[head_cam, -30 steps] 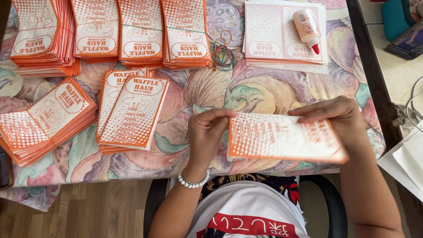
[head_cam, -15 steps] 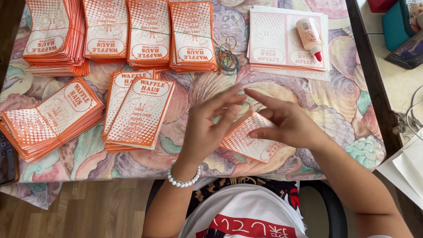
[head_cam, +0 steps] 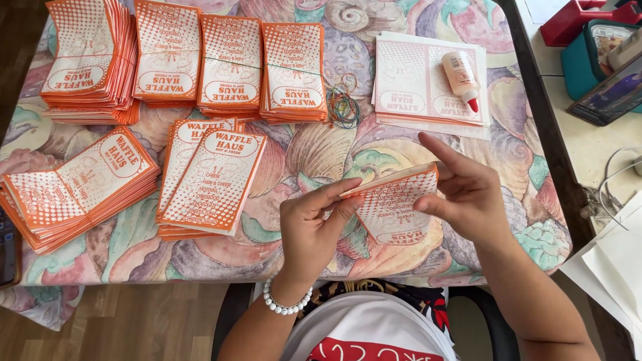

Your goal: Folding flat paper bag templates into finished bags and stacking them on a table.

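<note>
Both hands hold one orange-and-white printed paper bag (head_cam: 393,202), folded and tilted, just above the near part of the table. My left hand (head_cam: 312,226) pinches its left edge between thumb and fingers. My right hand (head_cam: 461,189) grips the right edge with the thumb underneath and the index finger raised. A white bead bracelet sits on my left wrist.
Stacks of similar orange bags lie along the far edge (head_cam: 167,54) and at the left (head_cam: 79,183), with a smaller pile (head_cam: 211,177) beside my left hand. Flat sheets with a glue bottle (head_cam: 460,78) lie far right, rubber bands (head_cam: 343,104) beside them. The table (head_cam: 294,147) has a floral cloth.
The bag was held flat and unfolded a second ago. It has since been folded over and is now held pinched between both hands, closer to the middle.
</note>
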